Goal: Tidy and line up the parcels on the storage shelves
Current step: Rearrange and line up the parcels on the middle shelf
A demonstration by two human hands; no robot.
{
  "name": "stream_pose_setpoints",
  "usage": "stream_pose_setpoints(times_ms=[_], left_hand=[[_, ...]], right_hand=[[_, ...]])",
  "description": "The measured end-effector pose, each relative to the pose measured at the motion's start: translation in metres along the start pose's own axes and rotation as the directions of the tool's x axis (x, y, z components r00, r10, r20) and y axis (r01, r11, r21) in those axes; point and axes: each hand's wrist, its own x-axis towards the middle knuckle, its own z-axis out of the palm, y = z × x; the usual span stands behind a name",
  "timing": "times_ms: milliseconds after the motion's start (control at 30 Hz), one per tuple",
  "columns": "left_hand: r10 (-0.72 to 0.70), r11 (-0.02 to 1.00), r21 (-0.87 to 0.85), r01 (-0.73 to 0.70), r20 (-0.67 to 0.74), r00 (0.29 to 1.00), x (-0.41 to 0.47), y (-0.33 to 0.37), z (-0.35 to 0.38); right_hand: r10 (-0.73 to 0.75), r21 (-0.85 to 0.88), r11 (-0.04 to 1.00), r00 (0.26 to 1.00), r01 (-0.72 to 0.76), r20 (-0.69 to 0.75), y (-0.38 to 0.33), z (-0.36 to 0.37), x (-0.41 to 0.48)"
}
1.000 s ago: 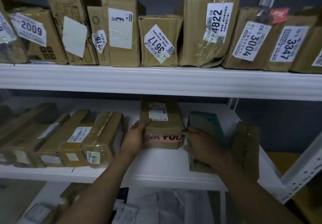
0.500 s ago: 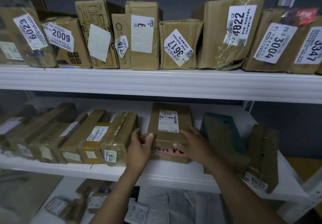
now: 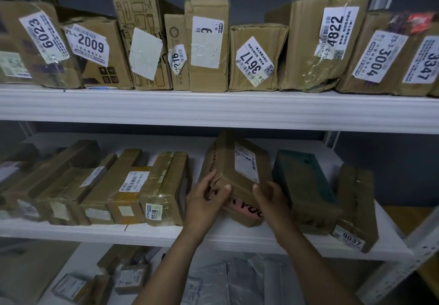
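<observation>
On the middle shelf (image 3: 166,232) I hold a brown cardboard parcel (image 3: 237,174) with a white label on top and a pink strip with black letters on its front. It is tilted, with its left side raised. My left hand (image 3: 205,200) grips its front left corner and my right hand (image 3: 270,197) grips its front right corner. Left of it a row of taped brown parcels (image 3: 164,186) lies flat. To the right are a dark green box (image 3: 304,186) and a brown parcel marked 9037 (image 3: 356,207).
The upper shelf (image 3: 213,107) carries a row of upright numbered cartons, among them 3617 (image 3: 255,60) and 4822 (image 3: 316,43). Small parcels and plastic mailers (image 3: 213,285) lie on the bottom shelf. A white upright post (image 3: 413,252) stands at the right.
The parcel lay flat between my hands; now it is tipped up on its right edge and turned. My view has shifted left and closer.
</observation>
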Motion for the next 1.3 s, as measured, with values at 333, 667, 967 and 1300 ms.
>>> stream_pose_setpoints(times_ms=[333,667,967,1300], left_hand=[[0.016,0.992,0.122,-0.005,-0.096,0.995,-0.009,0.017,-0.008],[-0.127,0.977,-0.201,0.068,-0.296,0.947,-0.035,0.013,-0.012],[-0.093,0.947,-0.32,0.034,-0.171,0.981,-0.1,-0.008,-0.028],[-0.087,0.968,-0.199,0.152,0.3,0.95,-0.131,0.006,-0.084]], right_hand=[[0.18,0.298,0.935,0.981,-0.192,0.065,0.008,0.001,-0.019],[0.117,0.537,0.827,0.985,-0.167,0.126,0.007,-0.016,-0.037],[0.146,0.426,0.827,0.871,-0.368,0.47,0.027,-0.029,-0.05],[0.047,0.428,0.877,0.926,-0.217,0.374,0.046,-0.051,-0.128]])
